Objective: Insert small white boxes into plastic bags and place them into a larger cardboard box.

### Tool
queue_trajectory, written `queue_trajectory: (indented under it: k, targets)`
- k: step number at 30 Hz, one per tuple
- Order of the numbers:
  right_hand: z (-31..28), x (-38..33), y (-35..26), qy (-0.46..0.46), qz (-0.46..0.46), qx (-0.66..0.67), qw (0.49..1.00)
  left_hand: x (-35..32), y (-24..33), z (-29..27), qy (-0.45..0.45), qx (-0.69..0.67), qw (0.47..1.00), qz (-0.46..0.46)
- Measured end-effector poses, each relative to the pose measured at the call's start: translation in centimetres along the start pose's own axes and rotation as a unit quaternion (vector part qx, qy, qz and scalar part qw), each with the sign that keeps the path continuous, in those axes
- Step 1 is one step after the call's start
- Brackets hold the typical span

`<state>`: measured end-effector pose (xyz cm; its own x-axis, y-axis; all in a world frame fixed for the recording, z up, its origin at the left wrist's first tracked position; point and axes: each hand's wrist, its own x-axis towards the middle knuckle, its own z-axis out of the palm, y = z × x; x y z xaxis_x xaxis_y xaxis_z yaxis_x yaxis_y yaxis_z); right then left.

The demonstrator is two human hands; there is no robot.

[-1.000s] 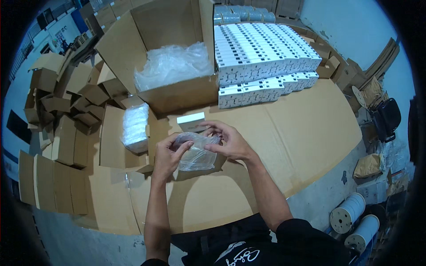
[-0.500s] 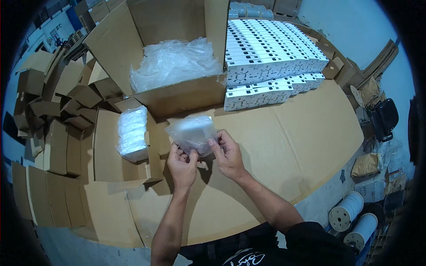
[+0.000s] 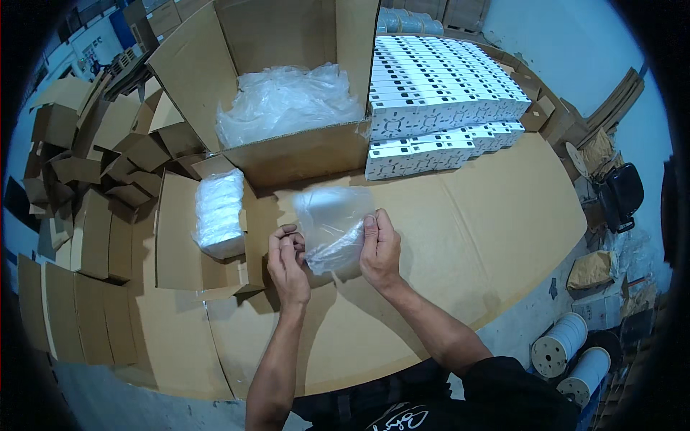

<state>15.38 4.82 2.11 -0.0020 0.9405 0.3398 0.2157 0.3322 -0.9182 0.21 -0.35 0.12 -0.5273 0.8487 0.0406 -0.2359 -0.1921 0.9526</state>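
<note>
A clear plastic bag (image 3: 332, 226) is spread out above the cardboard-covered table, between my two hands. My right hand (image 3: 381, 251) pinches its right edge, thumb on top. At the bag's lower left, my left hand (image 3: 289, 269) has curled fingers closed at the edge. The film is whitish and creased; I cannot tell whether anything is inside. Left of my left hand stands an open small carton (image 3: 176, 241). It holds a row of white items wrapped in clear plastic (image 3: 219, 215). Beyond the bag, a large open carton (image 3: 302, 154) holds a heap of clear plastic bags (image 3: 291, 100).
Stacked white printed boxes (image 3: 445, 97) fill the back right of the table. Several empty cartons (image 3: 100, 237) pile up at the left. The table (image 3: 467, 244) has a curved right edge, with cable spools (image 3: 559, 345) and a black chair (image 3: 622, 190) beyond it.
The bag has opened out flatter and shifted a little to the right. My right hand has moved right, and my hands are farther apart.
</note>
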Motion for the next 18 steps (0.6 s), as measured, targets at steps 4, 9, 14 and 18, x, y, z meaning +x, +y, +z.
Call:
queue_trajectory:
  k: [4, 9, 14, 18]
  targets:
    - [0.3, -0.5, -0.1, -0.014, -0.009, 0.003, 1.000, -0.6, -0.1, 0.9, -0.001, 0.156, 0.981, 0.120]
    - [0.8, -1.1, -0.1, -0.055, -0.049, -0.027, 0.997, -0.8, 1.4, 1.5, 0.031, 0.136, 0.989, 0.043]
    - [1.6, -0.6, 1.2, -0.092, 0.048, 0.158, 0.982, -0.6, 1.9, 1.0, 0.023, 0.189, 0.980, 0.066]
    - [0.0, 0.6, 1.9, -0.170, 0.153, 0.228, 0.947, -0.9, 1.0, 0.9, -0.024, 0.185, 0.980, 0.067]
